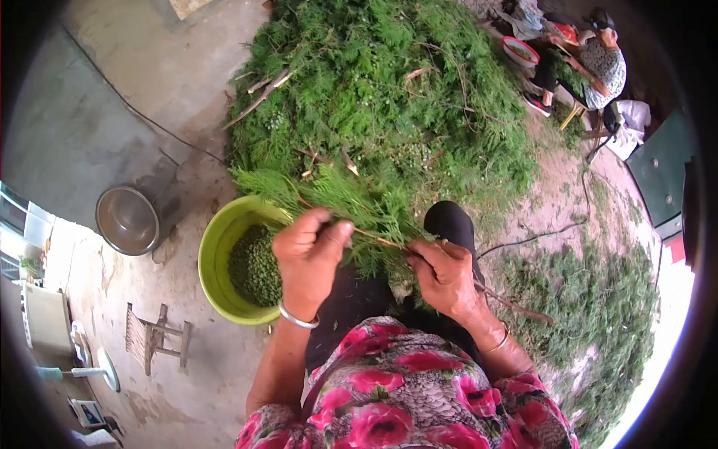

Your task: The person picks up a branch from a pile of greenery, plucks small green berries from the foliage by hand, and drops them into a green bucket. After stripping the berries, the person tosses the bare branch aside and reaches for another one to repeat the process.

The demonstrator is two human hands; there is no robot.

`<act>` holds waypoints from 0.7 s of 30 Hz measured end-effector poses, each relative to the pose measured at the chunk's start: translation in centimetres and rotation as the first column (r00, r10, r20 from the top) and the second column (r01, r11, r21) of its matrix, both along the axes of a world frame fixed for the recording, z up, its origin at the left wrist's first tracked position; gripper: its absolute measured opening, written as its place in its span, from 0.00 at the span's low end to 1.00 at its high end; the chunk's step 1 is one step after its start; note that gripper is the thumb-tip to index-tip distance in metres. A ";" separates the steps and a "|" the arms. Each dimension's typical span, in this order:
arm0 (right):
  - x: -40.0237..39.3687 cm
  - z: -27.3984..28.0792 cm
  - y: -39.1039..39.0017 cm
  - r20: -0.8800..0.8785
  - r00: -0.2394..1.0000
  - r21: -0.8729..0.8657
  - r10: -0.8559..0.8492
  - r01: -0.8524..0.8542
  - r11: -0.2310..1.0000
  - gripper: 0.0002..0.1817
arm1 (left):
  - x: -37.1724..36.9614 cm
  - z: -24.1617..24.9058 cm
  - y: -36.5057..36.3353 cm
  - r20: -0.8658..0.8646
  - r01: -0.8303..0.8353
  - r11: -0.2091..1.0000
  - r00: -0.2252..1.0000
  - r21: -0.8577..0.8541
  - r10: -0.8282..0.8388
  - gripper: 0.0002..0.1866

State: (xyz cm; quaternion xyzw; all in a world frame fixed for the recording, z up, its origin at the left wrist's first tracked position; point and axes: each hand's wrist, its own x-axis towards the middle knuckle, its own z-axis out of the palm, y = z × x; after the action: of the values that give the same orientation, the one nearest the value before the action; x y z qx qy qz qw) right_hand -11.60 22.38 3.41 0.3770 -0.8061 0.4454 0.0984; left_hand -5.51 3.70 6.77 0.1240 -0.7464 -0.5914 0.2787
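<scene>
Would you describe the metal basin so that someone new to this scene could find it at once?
Start from the big heap of green branches and look left and slightly lower, past the yellow-green bucket. The round metal basin stands there, above the small wooden stool in the picture. Its grey metal sets it apart from the brightly coloured bucket.

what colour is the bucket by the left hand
The bucket is yellow-green, seen best in the head view.
</scene>
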 end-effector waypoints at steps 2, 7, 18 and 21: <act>-0.4 0.2 -0.2 -0.043 0.999 -0.047 -0.003 0.001 0.999 0.09 | 0.5 0.6 -0.7 -0.049 -0.098 0.940 0.992 0.328 0.120 0.02; -3.4 1.8 3.3 0.379 0.913 -0.128 -0.153 0.216 0.968 0.06 | 3.4 1.2 -11.8 -0.174 -0.241 0.746 0.886 0.621 0.431 0.06; -8.3 4.3 2.7 0.683 0.712 -0.649 0.162 0.490 0.582 0.08 | 3.1 -0.5 -3.4 0.198 -0.171 0.957 0.955 -0.235 0.219 0.21; -8.1 4.8 1.2 0.670 0.701 -0.661 0.244 0.414 0.626 0.10 | 0.5 -0.3 3.4 0.089 0.129 0.987 0.989 -0.100 -0.120 0.27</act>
State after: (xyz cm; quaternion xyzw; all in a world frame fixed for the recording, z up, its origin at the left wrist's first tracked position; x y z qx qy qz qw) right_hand -19.73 23.60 8.18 0.0526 -0.5241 0.8489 -0.0433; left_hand -4.99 7.11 6.43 0.0868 -0.7937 -0.5619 0.2162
